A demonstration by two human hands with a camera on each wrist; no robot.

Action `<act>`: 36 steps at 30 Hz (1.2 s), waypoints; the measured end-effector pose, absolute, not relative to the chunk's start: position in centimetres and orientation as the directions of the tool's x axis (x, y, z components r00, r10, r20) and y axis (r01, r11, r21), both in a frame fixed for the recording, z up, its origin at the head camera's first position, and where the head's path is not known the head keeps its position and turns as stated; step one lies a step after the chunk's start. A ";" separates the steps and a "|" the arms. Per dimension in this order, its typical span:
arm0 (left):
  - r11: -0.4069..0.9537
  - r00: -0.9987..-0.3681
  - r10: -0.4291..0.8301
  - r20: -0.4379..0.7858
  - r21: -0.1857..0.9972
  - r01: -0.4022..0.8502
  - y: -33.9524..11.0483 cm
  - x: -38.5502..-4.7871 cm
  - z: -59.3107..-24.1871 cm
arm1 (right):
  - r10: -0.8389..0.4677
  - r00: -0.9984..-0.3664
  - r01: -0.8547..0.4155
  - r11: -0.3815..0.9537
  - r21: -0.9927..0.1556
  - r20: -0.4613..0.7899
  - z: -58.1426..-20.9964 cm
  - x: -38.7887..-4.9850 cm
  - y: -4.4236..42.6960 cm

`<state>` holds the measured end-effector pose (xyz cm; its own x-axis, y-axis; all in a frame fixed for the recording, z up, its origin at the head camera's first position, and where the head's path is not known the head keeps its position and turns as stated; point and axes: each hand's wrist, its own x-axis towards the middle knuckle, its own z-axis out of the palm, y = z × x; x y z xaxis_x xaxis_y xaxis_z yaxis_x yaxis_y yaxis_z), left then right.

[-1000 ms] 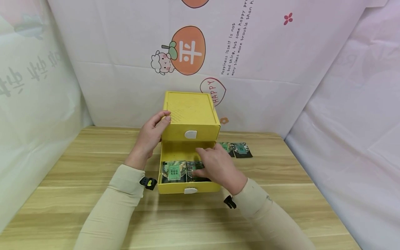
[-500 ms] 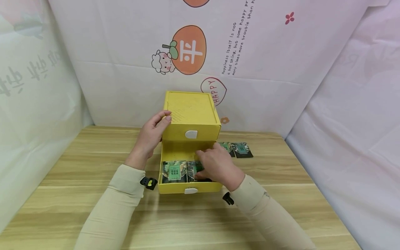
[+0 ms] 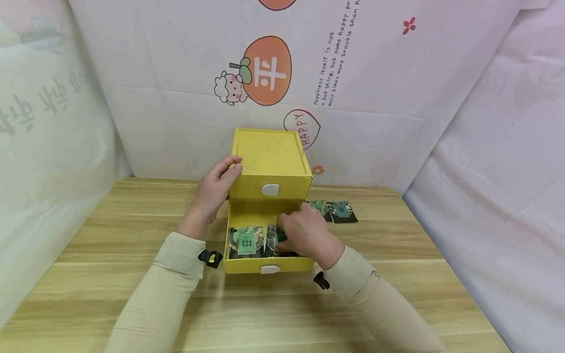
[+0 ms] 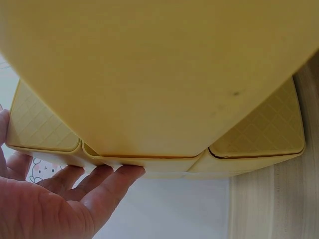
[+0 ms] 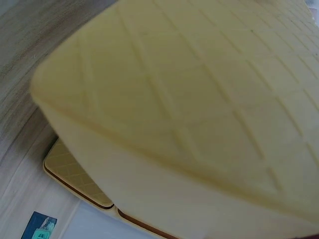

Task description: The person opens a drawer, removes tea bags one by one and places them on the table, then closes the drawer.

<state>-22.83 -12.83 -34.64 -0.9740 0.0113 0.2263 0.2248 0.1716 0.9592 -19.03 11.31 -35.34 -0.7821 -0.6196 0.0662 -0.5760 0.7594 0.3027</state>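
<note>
A yellow drawer box (image 3: 271,152) stands on the table with its middle drawer (image 3: 247,265) pulled out. My left hand (image 3: 214,189) holds the box's upper left corner, thumb and a finger over the top edge. In the left wrist view, the fingers (image 4: 107,186) lie along the box's side. Inside the drawer, a flat green-and-black sachet (image 3: 245,242) lies on the left. My right hand (image 3: 309,233) reaches into the right half and pinches another sachet (image 3: 270,241), which stands slightly tilted. The hand covers most of it. The right wrist view shows no hand.
Two similar sachets, one of them a sachet (image 3: 341,212) in plain sight, lie on the wooden table (image 3: 388,294) to the right of the box. A white printed cloth (image 3: 176,98) hangs close behind it, with white cloth at both sides.
My right hand has drawn back slightly and its thumb has closed in on the right-hand sachet, whose left edge has shifted and tilted up. My left hand has stayed put.
</note>
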 end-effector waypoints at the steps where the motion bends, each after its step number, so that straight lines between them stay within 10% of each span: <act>1: 0.172 -0.974 0.010 0.225 0.959 0.224 -12.8 -22.8 -34.6 | -0.619 -0.783 -0.574 0.758 0.309 0.066 -35.4 -19.0 11.3; 36: 0.163 -0.976 0.016 0.215 0.963 0.215 -12.8 -22.9 -34.6 | -0.649 -0.750 -0.615 0.755 0.227 0.125 -35.1 -18.4 11.7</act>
